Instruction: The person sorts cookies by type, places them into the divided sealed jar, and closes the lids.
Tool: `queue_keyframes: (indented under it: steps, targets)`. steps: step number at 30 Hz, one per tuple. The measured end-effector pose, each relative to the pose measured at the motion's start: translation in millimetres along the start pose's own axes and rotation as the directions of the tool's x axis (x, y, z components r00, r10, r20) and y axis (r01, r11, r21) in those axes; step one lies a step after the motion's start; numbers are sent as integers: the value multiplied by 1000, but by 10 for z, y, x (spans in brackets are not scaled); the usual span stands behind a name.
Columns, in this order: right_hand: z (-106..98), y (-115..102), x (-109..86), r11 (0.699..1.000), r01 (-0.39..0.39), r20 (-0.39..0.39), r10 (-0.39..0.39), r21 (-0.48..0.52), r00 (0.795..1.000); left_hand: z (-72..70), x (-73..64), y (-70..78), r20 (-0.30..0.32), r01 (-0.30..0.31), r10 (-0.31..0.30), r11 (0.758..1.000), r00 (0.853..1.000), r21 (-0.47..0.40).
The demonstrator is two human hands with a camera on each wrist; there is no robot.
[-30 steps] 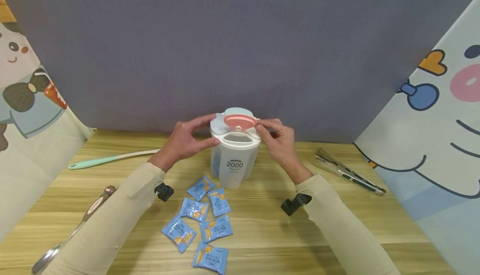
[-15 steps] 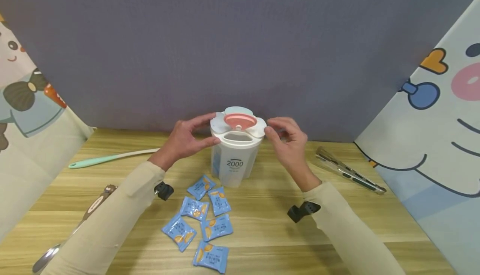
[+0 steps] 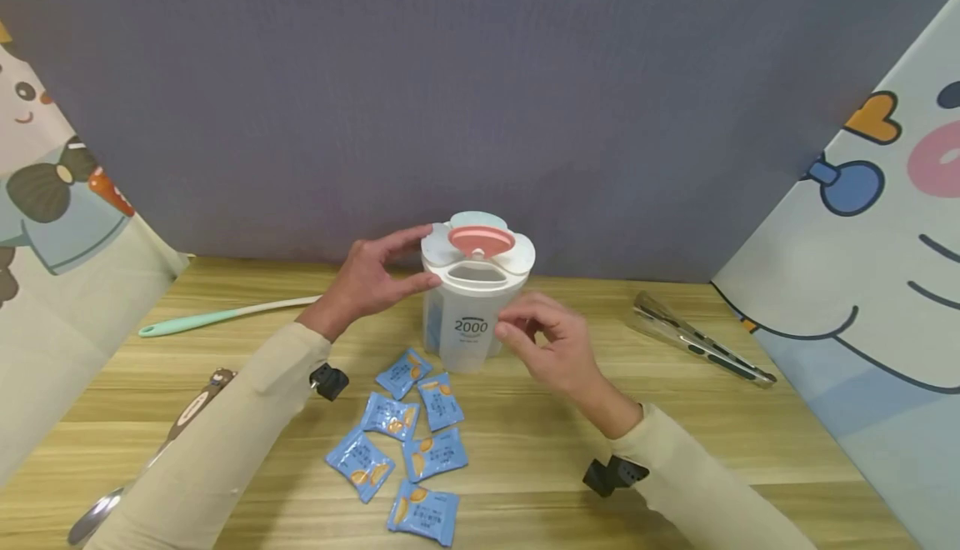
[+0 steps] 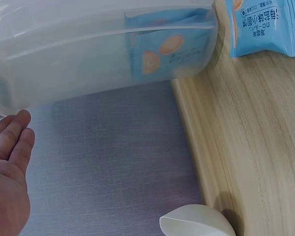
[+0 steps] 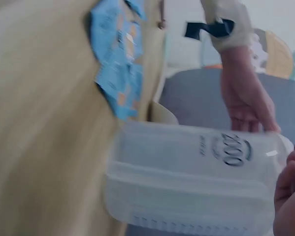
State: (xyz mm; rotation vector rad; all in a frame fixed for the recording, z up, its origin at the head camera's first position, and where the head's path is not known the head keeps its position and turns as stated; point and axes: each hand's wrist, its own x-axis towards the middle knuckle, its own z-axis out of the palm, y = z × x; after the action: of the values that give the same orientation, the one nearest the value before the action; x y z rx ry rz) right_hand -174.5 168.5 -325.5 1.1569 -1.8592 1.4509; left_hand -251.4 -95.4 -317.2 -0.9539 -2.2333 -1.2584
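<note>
A translucent storage container (image 3: 463, 354), marked "2000", stands upright near the grey back wall. Its lid has a pink cap (image 3: 482, 241) in the middle, with white and pale blue caps around it. My left hand (image 3: 367, 279) holds the lid's left side, thumb at the front rim and fingers toward the back. In front of the container's right side is my right hand (image 3: 551, 340), loosely curled with nothing in it. Through the wall, the left wrist view shows a blue biscuit packet (image 4: 169, 51) inside. Several more blue biscuit packets (image 3: 435, 454) lie on the table before the container.
Metal tongs (image 3: 701, 340) lie at the right. To the left is a utensil with a mint handle (image 3: 187, 322); its pale bowl-like end (image 4: 199, 221) shows in the left wrist view. A spoon (image 3: 97, 512) with a brown bear handle lies partly under the left sleeve.
My right hand has left the lid's right side, moving outward and then down to the container's front right. The left hand stays at the lid.
</note>
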Motion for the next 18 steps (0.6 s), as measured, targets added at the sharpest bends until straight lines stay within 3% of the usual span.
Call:
queue_keyframes:
  steps: [3, 6, 10, 15, 18]
  targets:
    - [61, -6, -108, 999, -45, 95, 47, -16, 994, 2, 1, 1, -1, -9, 9, 1000, 1000, -9]
    - [127, -101, -166, 991, -127, 205, 134, -47, 969, 2, 2, 0, 0, -14, 14, 1000, 1000, -7]
    - [196, -195, -213, 972, -221, 335, 237, -86, 912, -1, 0, 3, 5, -9, 9, 1000, 1000, -5]
    - [253, 12, -417, 942, -323, 425, 329, -88, 843, -3, 0, 4, 3, -2, 2, 1000, 1000, -1]
    - [283, 127, -527, 908, -407, 464, 403, -97, 789, -2, 0, 4, 2, -2, 2, 1000, 1000, 3]
